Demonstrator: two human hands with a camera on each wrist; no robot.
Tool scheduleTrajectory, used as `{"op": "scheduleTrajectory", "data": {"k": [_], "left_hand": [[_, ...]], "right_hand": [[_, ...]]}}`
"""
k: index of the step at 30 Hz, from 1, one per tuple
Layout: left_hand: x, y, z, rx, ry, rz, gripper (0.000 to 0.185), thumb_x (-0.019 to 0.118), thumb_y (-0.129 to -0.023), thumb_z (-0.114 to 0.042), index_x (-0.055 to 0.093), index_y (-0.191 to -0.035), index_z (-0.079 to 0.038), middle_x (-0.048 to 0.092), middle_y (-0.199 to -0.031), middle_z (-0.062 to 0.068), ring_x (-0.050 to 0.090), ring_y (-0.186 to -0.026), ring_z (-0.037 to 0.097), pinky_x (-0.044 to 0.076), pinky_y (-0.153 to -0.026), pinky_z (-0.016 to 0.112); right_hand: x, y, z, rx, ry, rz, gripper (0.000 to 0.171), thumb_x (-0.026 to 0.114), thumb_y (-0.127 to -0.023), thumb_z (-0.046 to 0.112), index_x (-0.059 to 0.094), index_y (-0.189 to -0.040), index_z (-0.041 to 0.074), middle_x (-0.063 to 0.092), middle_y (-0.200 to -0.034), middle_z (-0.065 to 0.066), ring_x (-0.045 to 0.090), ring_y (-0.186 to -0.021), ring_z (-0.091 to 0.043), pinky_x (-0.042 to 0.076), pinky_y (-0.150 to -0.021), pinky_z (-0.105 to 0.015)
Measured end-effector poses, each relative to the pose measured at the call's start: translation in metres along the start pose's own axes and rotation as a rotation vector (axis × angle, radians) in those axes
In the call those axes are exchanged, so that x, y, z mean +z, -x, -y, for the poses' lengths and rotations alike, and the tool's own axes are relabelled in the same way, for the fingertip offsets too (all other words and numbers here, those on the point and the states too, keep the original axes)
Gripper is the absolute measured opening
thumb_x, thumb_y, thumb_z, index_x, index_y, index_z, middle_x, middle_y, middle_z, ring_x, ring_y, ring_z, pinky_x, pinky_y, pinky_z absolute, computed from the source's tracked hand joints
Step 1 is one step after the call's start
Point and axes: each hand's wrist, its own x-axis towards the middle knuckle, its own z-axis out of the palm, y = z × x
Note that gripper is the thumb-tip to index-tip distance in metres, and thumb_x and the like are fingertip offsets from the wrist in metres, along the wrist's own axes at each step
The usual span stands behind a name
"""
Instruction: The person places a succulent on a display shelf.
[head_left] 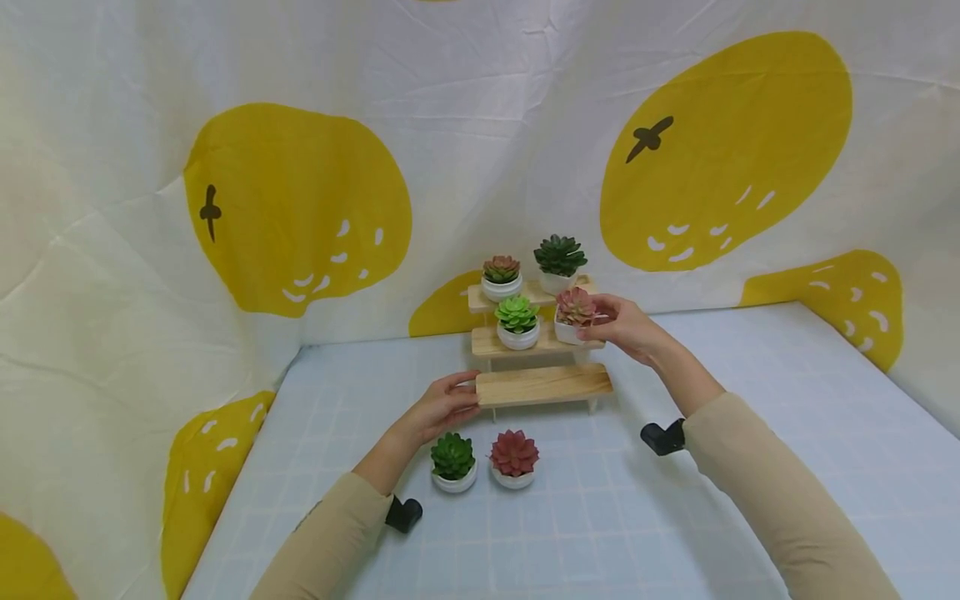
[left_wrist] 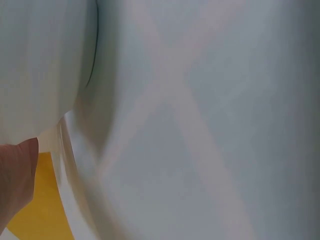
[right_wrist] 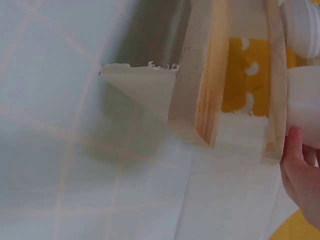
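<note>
A three-tier wooden shelf stand (head_left: 543,386) stands at the back of the table. My left hand (head_left: 442,407) holds the left end of its lowest tier. At the right end of the middle tier, my right hand (head_left: 626,330) grips a pink potted succulent (head_left: 575,308) by its white pot (right_wrist: 305,100). A bright green succulent (head_left: 517,315) sits to its left on that tier. The top tier bears a reddish-green succulent (head_left: 502,271) and a dark green one (head_left: 559,257). In the left wrist view, only part of the hand (left_wrist: 17,175) shows.
In front of the stand, a green succulent (head_left: 453,457) and a red succulent (head_left: 514,455) stand side by side on the pale blue checked cloth (head_left: 585,525). Behind the table hangs a white curtain (head_left: 480,108) with yellow fruit shapes.
</note>
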Motion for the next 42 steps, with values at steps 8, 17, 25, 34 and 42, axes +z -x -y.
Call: {"op": "scheduleTrajectory", "data": {"k": [8,17,25,34,42], "left_hand": [[0.001,-0.002,0.000,-0.004,0.003,-0.004,0.053,0.051,-0.092,0.006,0.034,-0.142,-0.001,0.042,-0.134,0.027,0.057,-0.096,0.019,0.051,-0.084,0.030],[-0.001,0.000,0.002,0.001,0.012,0.004,0.054,0.051,-0.091,0.006,0.034,-0.142,0.000,0.040,-0.135,0.028,0.056,-0.099,0.021,0.051,-0.084,0.030],[-0.001,-0.001,0.001,-0.003,0.015,-0.004,0.054,0.052,-0.091,0.006,0.035,-0.142,0.000,0.042,-0.134,0.027,0.057,-0.097,0.019,0.052,-0.082,0.029],[-0.001,0.000,0.000,-0.003,0.009,-0.009,0.054,0.051,-0.091,0.007,0.034,-0.142,0.000,0.042,-0.133,0.027,0.057,-0.096,0.018,0.052,-0.082,0.028],[0.001,-0.001,-0.001,-0.003,-0.007,-0.024,0.053,0.051,-0.091,0.006,0.036,-0.141,0.000,0.044,-0.131,0.026,0.057,-0.094,0.018,0.052,-0.083,0.030]], "right_hand": [[-0.002,0.003,0.000,0.010,0.002,-0.012,0.073,0.065,-0.083,-0.004,0.024,-0.143,-0.004,0.036,-0.133,-0.021,0.041,-0.113,-0.026,0.047,-0.082,-0.018],[-0.008,0.014,-0.002,0.001,0.052,-0.013,0.070,0.065,-0.083,0.000,0.028,-0.142,-0.002,0.035,-0.135,-0.023,0.038,-0.122,-0.034,0.045,-0.089,-0.024],[-0.013,0.028,0.000,-0.034,0.071,-0.004,0.070,0.064,-0.085,0.001,0.025,-0.143,-0.004,0.034,-0.136,-0.027,0.037,-0.123,-0.039,0.046,-0.086,-0.020],[-0.012,0.040,0.000,-0.050,0.057,-0.015,0.066,0.065,-0.084,0.001,0.029,-0.139,-0.007,0.039,-0.128,-0.027,0.044,-0.113,-0.034,0.049,-0.082,-0.019],[-0.004,0.049,-0.001,-0.077,0.100,-0.015,0.060,0.069,-0.081,0.003,0.038,-0.131,-0.009,0.046,-0.120,-0.025,0.049,-0.108,-0.032,0.050,-0.081,-0.021]]}}
